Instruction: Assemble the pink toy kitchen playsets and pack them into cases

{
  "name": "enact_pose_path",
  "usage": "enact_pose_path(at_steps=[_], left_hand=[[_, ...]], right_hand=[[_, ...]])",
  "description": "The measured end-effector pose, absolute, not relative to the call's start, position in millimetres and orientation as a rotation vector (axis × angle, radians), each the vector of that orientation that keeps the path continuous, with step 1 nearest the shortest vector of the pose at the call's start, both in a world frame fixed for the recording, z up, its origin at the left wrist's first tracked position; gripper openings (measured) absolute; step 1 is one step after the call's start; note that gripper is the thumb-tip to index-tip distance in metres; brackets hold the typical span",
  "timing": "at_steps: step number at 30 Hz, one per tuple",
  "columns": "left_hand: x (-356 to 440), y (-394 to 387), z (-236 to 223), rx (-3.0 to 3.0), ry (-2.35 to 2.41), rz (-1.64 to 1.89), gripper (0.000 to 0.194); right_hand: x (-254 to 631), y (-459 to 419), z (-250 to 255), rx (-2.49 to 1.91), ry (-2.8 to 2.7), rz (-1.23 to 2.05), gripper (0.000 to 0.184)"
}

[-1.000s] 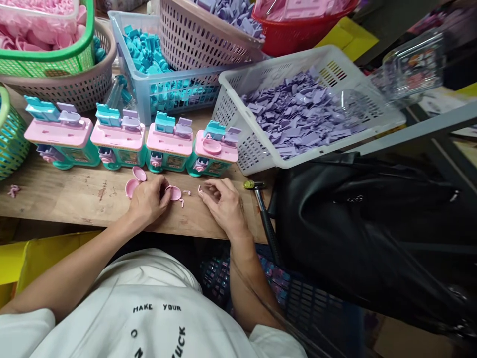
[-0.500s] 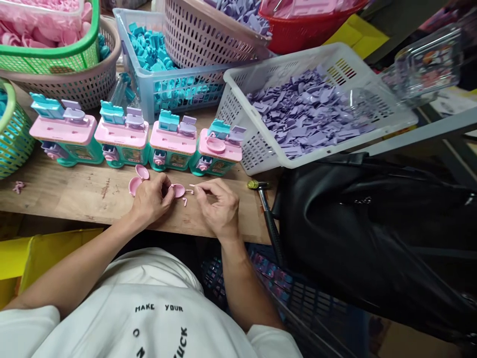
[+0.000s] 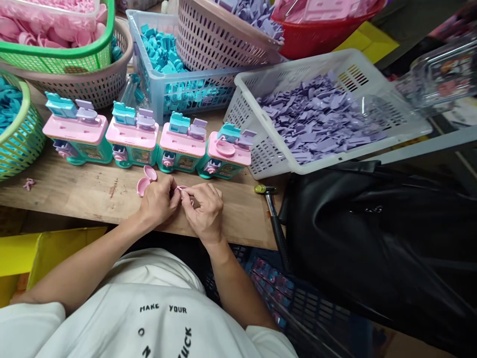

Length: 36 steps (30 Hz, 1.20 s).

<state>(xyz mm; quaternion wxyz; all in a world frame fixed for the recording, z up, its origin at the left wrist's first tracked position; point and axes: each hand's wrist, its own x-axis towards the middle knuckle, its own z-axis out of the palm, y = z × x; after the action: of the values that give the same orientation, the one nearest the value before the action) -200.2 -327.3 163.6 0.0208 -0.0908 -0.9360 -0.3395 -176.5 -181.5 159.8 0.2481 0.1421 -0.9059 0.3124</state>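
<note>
My left hand (image 3: 158, 201) pinches a small pink oval plastic piece (image 3: 182, 187), which my fingers mostly cover. Fingertips of my right hand (image 3: 204, 209) meet it there, closed on a small pink peg that is nearly hidden. Two more pink oval pieces, one at the back (image 3: 150, 173) and one in front (image 3: 142, 186), lie just left of my left hand. Behind my hands stands a row of several toy kitchen counters (image 3: 182, 144), pink on top and teal below. On the rightmost counter rests a pink oval dish (image 3: 225, 148).
A hammer (image 3: 272, 211) lies at the table's right edge beside a black bag (image 3: 372, 238). Behind the toys are a white basket (image 3: 268, 132) of purple parts, a blue basket (image 3: 152, 82) of teal parts and a green basket (image 3: 74, 57) of pink parts. Small pink bits (image 3: 29, 184) lie far left.
My right hand has moved left, bringing the small pink peg to the oval piece in my left hand. The whole view has shifted slightly, so the scene sits further right.
</note>
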Motion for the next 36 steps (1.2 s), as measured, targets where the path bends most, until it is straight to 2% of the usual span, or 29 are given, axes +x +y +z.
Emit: enact_pose_path(at_steps=[7,12,15,18,22,25,27,30,36], left_hand=[[-195,-323,162,-0.427,-3.019,-0.625,0.019],[-196,-321,162,-0.455,-3.077,-0.586,0.021],[-196,-322,163,-0.368,-3.028,-0.724,0.016],[-197,-327,170,-0.244,-2.914,-1.070,0.010],[-209,-338,197,-0.095,-2.751,-1.473,0.017],[-230,-350,223,-0.152,-2.761,-1.570,0.028],[-244,-358,236,-0.192,-2.738,-1.457,0.033],[-259,-368,244,-0.312,-2.595,-1.152,0.026],[-269,-376,231,-0.804,-2.608,-0.819,0.030]], right_hand=[[-173,-182,160,0.367,-2.472,0.913,0.019],[-177,-188,153,0.306,-2.484,0.845,0.020],[-178,-189,150,0.317,-2.484,0.849,0.022],[-176,-186,156,0.411,-2.415,0.869,0.020],[-183,-179,175,0.661,-2.308,0.694,0.025],[-214,-179,188,0.712,-2.279,0.597,0.019],[-243,-181,193,0.690,-2.302,0.620,0.020],[-279,-185,195,0.687,-2.374,0.670,0.021],[-292,-185,192,0.775,-2.373,0.557,0.026]])
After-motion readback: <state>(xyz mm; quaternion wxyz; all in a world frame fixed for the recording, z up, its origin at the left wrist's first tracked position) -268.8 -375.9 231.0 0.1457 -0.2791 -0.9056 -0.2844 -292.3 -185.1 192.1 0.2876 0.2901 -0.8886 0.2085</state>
